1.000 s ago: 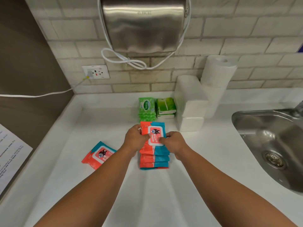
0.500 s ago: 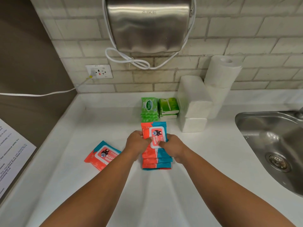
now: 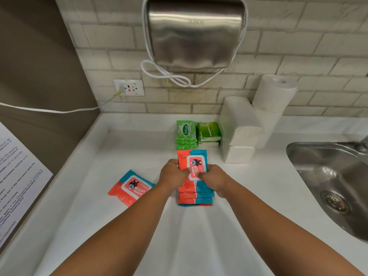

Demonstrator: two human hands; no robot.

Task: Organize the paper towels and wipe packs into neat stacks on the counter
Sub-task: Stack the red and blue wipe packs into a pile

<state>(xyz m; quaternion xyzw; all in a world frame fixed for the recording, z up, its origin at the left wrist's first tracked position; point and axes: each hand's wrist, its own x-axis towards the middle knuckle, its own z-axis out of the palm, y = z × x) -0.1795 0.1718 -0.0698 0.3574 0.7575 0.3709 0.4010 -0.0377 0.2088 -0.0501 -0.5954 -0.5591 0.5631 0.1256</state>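
A stack of orange-and-teal wipe packs [image 3: 196, 193] lies mid-counter. My left hand [image 3: 173, 175] grips the left side of the top pack [image 3: 194, 161], and my right hand [image 3: 215, 177] grips its right side, thumbs on its label. One more orange-and-teal pack [image 3: 130, 188] lies alone to the left. Behind the stack sit green Sanicare packs [image 3: 185, 134] and green tissue packs [image 3: 209, 134]. White folded paper towels [image 3: 238, 134] are stacked at the back right, with paper towel rolls [image 3: 273, 98] beside them against the wall.
A steel sink [image 3: 328, 176] opens at the right. A hand dryer [image 3: 196, 32] with a looped white cord hangs on the brick wall above. A wall socket [image 3: 129, 87] has a cable running left. A printed sheet [image 3: 18, 176] hangs at the left.
Both hands have slid a little nearer along the sides of the top pack. The stack stays in place.
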